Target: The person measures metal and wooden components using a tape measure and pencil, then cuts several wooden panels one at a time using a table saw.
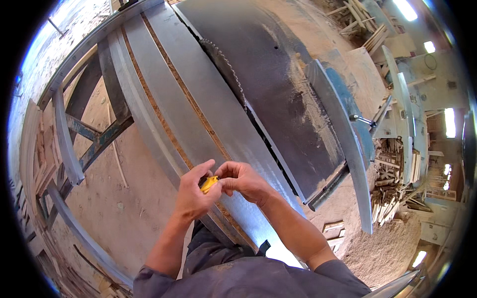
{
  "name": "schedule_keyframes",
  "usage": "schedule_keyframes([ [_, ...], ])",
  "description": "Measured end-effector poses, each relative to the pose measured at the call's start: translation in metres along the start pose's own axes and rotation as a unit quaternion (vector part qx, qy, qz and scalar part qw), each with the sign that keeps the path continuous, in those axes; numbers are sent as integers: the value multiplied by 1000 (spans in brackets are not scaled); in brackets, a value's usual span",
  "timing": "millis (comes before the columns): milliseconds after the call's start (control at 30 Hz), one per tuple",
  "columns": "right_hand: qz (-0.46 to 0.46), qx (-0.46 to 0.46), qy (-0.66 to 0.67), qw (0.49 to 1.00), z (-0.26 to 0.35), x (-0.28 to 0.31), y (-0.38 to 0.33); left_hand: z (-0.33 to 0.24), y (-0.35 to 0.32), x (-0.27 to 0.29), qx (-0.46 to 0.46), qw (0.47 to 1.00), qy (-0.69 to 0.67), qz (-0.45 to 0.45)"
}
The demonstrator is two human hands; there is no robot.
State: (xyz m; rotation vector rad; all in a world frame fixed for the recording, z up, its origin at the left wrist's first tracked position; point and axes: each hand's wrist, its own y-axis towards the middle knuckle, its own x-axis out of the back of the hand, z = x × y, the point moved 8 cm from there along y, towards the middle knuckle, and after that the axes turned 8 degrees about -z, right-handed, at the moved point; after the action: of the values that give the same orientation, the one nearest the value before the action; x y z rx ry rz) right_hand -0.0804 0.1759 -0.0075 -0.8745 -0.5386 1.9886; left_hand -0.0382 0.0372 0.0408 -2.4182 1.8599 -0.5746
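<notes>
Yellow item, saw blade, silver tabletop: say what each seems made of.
Yellow item: probably smooth plastic, from its bright colour.
Saw blade: likely dull steel, judging by its thin, toothed edge.
Silver tabletop: satin metal, by its grey sheen; which metal, unclear.

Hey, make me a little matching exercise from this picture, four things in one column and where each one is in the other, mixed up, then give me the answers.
Things:
1. Yellow object
2. Saw blade
3. Sawdust pile
4. Shirt

Places:
A. Heaped toward the picture's lower right
B. In the left hand, close to the right hand
C. Along the picture's bottom edge
D. Rising through the table

Pairs: 1-B, 2-D, 3-A, 4-C
</notes>
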Motion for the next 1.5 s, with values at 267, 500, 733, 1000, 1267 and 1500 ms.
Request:
schedule_keyframes([
  [267, -20, -13, 90, 996, 17, 49, 18, 10, 24, -28, -9, 999, 51, -5],
  [500, -9, -1, -23, 1000, 29, 36, 24, 9, 29, -31, 62, 997, -25, -30],
  [733, 8, -24, -5, 1000, 25, 43, 36, 3, 41, -40, 14, 1000, 9, -22],
  [1000, -36, 37, -33, 998, 58, 70, 45, 36, 32, -2, 94, 991, 19, -95],
  [1267, 43, -7, -54, 998, 30, 33, 44, -5, 45, -29, -27, 992, 113, -58],
  [1500, 6, 11, -54, 998, 37, 36, 44, -2, 39, -35, -27, 997, 20, -69],
])
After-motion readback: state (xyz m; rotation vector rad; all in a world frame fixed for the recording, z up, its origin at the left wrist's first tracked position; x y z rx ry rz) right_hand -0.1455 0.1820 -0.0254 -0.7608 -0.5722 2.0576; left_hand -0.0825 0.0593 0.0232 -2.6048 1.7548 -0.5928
